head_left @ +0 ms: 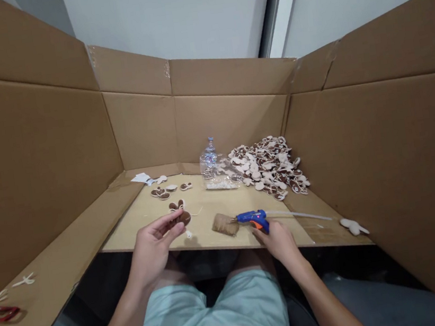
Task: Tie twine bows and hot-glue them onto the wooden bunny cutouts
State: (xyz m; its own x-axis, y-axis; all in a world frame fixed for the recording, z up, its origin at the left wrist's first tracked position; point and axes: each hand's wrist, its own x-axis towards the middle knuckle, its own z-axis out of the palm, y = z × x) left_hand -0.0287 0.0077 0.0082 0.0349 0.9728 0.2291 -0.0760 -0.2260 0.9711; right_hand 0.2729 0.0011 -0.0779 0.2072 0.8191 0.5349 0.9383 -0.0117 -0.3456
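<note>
Between the thumb and fingers of my left hand [154, 244] is a brown bunny-shaped piece [184, 218] with eared top and pale cord, held just above the board. My right hand [278, 239] is wrapped round the handle of a blue glue gun [252, 216] with an orange trigger. A clear glue stick [300, 214] sticks out of its back end. The gun's nozzle points left and meets a brown pad [225, 224] on the board; whether it rests on it I cannot tell. A small white bit [189, 234] lies under the bunny piece.
Cardboard walls [231, 113] surround the wooden board [145, 226]. A large heap of brown and white bunny pieces [266, 164] fills the back right, beside a plastic bag [221, 176] and a bottle [210, 150]. Several loose pieces [160, 193] lie back left. Red-handled scissors [0, 314] lie far left.
</note>
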